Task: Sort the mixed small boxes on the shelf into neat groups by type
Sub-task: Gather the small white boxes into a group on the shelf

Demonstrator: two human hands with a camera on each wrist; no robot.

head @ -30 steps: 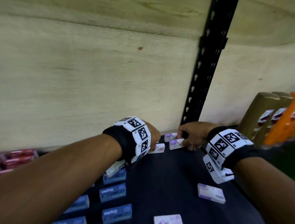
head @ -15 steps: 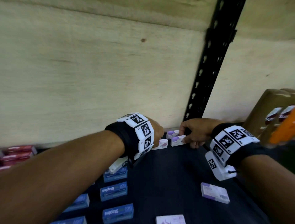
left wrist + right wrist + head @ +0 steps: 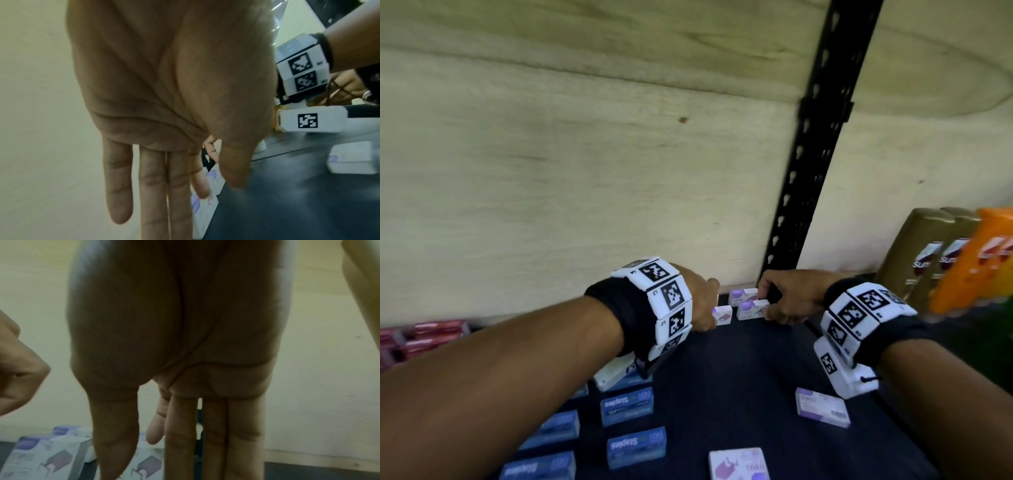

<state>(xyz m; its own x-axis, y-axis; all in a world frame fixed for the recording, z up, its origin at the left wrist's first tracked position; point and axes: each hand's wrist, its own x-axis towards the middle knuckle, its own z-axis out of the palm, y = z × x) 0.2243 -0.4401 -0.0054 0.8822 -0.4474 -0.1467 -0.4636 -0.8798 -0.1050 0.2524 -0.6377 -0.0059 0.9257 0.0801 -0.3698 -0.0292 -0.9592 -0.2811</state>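
Three small white-and-purple boxes stand at the back of the dark shelf (image 3: 739, 370): one against the wall (image 3: 743, 295), one in front of it (image 3: 751, 309), one to its left (image 3: 723, 315). My left hand (image 3: 710, 308) sits at the left box, fingers straight (image 3: 118, 186), a fingertip touching the box (image 3: 205, 209). My right hand (image 3: 770, 301) is at the right ends of the other two, fingers extended (image 3: 179, 434), the boxes (image 3: 47, 456) beside the thumb. Neither hand grips anything.
Several blue staples boxes (image 3: 626, 406) lie at front left. Two loose white-purple boxes lie nearer, one on the right (image 3: 822, 406), one at the bottom edge (image 3: 738, 464). Red boxes (image 3: 421, 337) sit far left. Gold bottles (image 3: 928, 263), an orange one (image 3: 979, 263) and a black upright (image 3: 811, 171) stand right.
The left box has slid right, closing up on the other two. Both hands stay at the back of the shelf by the cluster.
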